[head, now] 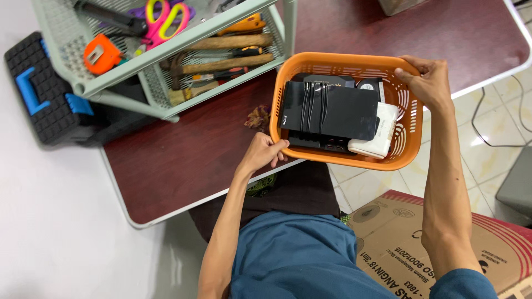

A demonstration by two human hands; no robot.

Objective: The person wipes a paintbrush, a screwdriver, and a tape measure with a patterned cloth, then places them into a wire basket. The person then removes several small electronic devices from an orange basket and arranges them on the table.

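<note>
An orange plastic basket is held over the near edge of a dark red table. My left hand grips its left rim. My right hand grips the far right corner of the rim. Inside lie a flat black box with black cables across it, more black devices beneath, and a white power bank at the right.
A pale green tiered rack at the back left holds hammers, screwdrivers, scissors and an orange tape measure. A black and blue toolbox sits left of it. A cardboard box stands on the tiled floor at right.
</note>
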